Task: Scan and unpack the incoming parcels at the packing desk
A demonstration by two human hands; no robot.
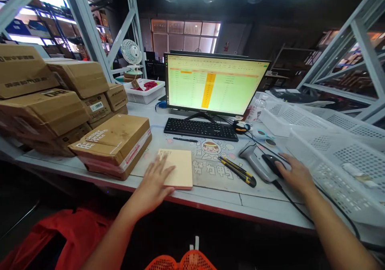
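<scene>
Left hand [155, 177], fingers spread, lies on the pale pad [182, 167], a carton [117, 135] to its left. Right hand [295, 173] touches the black mouse [271, 163], scanner [256, 163] to its left; whether this hand grips is unclear.

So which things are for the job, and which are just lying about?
Seem in use:
- cream pad, under the left hand
- mouse, at the right hand
- lit screen

Probably just lying about:
- pen
- bottle
- fan
</scene>
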